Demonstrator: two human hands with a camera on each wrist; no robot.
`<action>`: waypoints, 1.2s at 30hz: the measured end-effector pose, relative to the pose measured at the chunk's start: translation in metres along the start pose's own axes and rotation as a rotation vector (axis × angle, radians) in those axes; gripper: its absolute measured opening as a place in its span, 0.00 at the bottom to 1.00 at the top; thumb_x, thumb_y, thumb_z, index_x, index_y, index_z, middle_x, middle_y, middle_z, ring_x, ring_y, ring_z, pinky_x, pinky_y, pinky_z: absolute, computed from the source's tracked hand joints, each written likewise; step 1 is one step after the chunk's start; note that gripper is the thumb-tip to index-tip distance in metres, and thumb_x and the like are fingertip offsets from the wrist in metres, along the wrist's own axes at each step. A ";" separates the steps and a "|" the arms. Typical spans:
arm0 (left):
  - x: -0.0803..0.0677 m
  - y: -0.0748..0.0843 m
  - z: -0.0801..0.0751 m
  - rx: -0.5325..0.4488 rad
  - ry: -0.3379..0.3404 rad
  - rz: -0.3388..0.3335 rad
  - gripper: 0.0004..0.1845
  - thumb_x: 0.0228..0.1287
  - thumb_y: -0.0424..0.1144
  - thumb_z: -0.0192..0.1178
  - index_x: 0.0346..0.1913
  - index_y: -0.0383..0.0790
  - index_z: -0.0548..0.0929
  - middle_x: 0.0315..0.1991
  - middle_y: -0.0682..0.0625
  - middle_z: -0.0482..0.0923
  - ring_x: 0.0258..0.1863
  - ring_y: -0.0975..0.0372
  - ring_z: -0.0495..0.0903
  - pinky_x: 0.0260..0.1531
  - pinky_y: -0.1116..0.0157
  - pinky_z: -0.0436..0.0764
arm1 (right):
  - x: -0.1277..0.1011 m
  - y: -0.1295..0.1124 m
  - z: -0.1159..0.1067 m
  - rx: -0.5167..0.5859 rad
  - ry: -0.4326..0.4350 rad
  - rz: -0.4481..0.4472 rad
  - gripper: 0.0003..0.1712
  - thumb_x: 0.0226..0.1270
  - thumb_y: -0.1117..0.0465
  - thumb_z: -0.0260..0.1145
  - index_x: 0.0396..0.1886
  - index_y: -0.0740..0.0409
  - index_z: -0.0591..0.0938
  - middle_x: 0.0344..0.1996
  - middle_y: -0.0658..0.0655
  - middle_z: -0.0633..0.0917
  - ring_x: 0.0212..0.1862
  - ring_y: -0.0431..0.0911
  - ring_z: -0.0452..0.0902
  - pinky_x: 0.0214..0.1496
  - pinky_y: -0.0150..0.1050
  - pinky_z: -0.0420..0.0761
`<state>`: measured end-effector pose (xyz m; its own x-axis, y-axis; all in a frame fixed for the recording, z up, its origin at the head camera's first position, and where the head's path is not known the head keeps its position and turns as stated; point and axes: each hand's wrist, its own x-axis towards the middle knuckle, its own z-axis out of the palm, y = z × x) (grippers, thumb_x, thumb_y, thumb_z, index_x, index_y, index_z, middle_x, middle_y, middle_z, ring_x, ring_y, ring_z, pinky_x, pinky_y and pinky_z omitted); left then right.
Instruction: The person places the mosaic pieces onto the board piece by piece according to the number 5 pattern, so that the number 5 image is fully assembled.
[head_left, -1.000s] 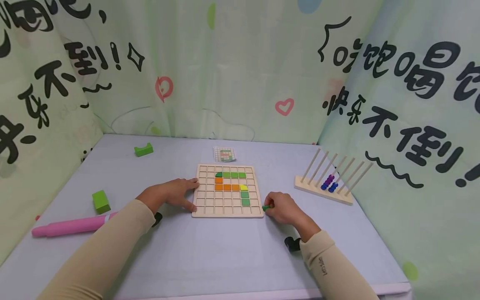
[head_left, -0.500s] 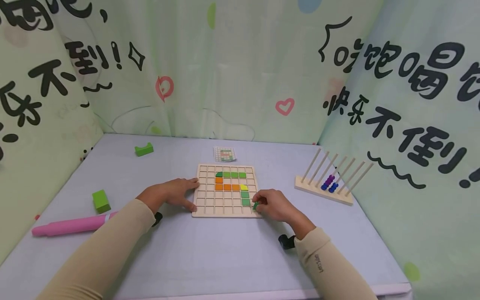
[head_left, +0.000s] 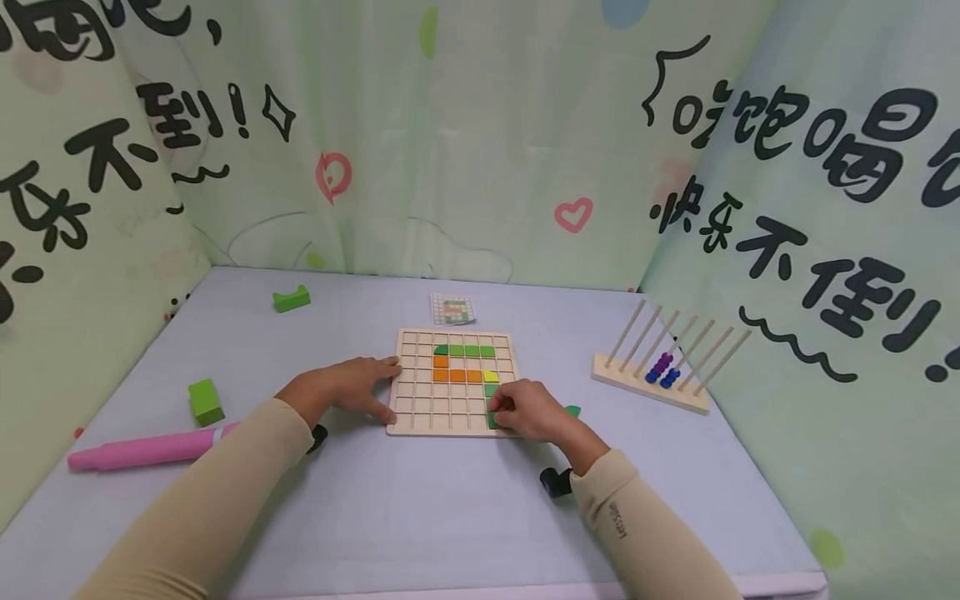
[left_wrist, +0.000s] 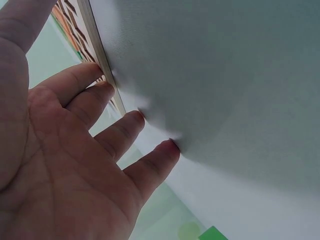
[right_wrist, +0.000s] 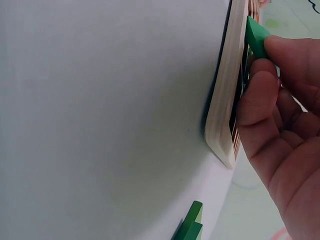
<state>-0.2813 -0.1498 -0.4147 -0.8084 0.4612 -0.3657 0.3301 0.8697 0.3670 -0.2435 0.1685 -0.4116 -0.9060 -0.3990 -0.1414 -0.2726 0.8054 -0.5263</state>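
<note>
A wooden grid board [head_left: 420,421] lies flat mid-table with green, orange and yellow tiles set in its cells. My right hand [head_left: 525,410] sits over the board's near right corner and pinches a dark green tile [right_wrist: 256,36] at the board's edge [right_wrist: 222,115]. My left hand [head_left: 347,386] lies flat on the table with straight fingers [left_wrist: 95,95] touching the board's left edge [left_wrist: 102,60]. A second small green piece [head_left: 573,410] lies on the table just right of my right hand.
A small pattern card [head_left: 452,308] lies behind the board. A wooden rod rack with purple and blue beads [head_left: 660,367] stands at right. At left lie a pink cylinder [head_left: 146,448], a green cube [head_left: 205,401] and a green notched block [head_left: 290,297]. Printed curtains wall in the table.
My right hand carried the green tile left from the table beside the board onto the board's near right corner. The left hand stayed put.
</note>
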 end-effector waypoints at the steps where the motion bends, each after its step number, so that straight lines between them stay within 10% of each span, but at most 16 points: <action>1: 0.001 0.000 0.000 -0.001 0.000 -0.002 0.54 0.59 0.59 0.75 0.82 0.41 0.61 0.84 0.45 0.51 0.82 0.43 0.53 0.79 0.45 0.57 | 0.000 0.000 0.001 -0.010 0.002 0.002 0.04 0.68 0.68 0.70 0.37 0.55 0.86 0.30 0.48 0.83 0.35 0.42 0.75 0.42 0.36 0.76; 22: 0.001 0.004 0.001 -0.010 -0.014 -0.034 0.54 0.59 0.60 0.75 0.82 0.43 0.60 0.85 0.46 0.50 0.82 0.43 0.52 0.80 0.44 0.56 | -0.003 -0.007 0.008 -0.077 0.038 0.006 0.06 0.66 0.71 0.70 0.37 0.57 0.87 0.31 0.49 0.83 0.36 0.42 0.75 0.42 0.38 0.79; 36: 0.001 0.001 -0.001 0.002 -0.008 -0.011 0.53 0.60 0.59 0.74 0.82 0.41 0.61 0.84 0.45 0.51 0.82 0.41 0.52 0.79 0.43 0.57 | -0.015 0.033 -0.026 0.066 0.097 0.118 0.08 0.75 0.60 0.65 0.46 0.57 0.87 0.41 0.53 0.86 0.39 0.46 0.77 0.37 0.37 0.78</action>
<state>-0.2819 -0.1488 -0.4137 -0.8081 0.4533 -0.3761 0.3225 0.8749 0.3613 -0.2470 0.2120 -0.4051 -0.9584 -0.2563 -0.1258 -0.1431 0.8125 -0.5651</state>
